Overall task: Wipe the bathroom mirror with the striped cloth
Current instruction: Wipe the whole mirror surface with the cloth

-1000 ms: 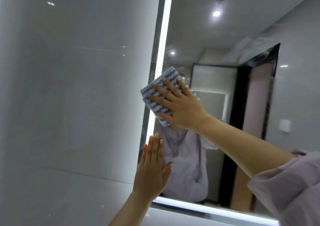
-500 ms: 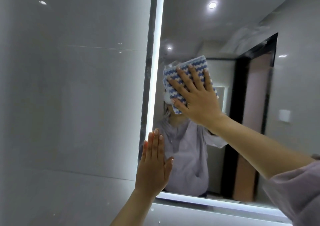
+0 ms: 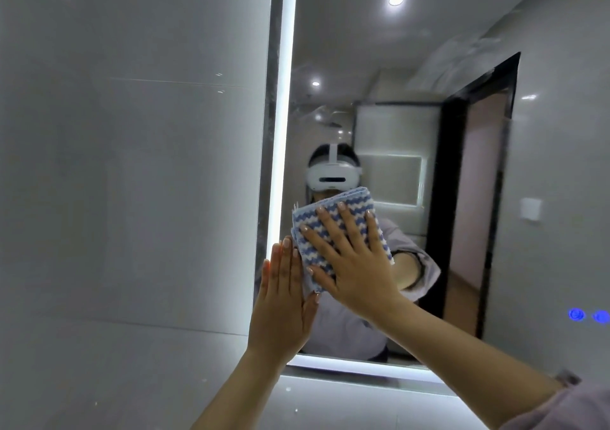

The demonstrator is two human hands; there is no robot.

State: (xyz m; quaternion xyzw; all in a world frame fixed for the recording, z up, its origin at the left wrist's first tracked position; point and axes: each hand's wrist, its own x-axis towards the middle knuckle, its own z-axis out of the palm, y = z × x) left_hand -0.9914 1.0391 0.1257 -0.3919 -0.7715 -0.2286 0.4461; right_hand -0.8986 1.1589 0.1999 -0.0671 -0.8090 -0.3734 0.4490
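Striped cloth (image 3: 330, 231), blue and white, folded into a thick pad, lies flat on the bathroom mirror (image 3: 412, 40) in its lower left part, near the lit strip (image 3: 285, 132) on the left edge.

- Right hand (image 3: 356, 274): palm on the cloth, fingers (image 3: 349, 226) straight and spread wide, pressing the pad to the glass. No curl round the cloth; it is held by pressure alone.
- Left hand (image 3: 280, 301): flat on the glass at the lower left corner, fingers (image 3: 284, 264) straight and close together, holding nothing. It sits just beside the cloth; cannot tell if the thumb touches the lower corner of the pad.
- Glass, upper right: a cloudy smear (image 3: 462, 63) above the reflected door frame.
- Glass, upper left: thinner streaks (image 3: 317, 109).
- Glass round the cloth and along the bottom lit strip (image 3: 363, 368) looks fairly even, though the reflection makes this hard to read.

Judgement: wiping is under way, not finished. The lower left seems covered. The upper band and the right side, out to the blue touch buttons (image 3: 587, 315), probably remain. The haze up top is the clearest work left.
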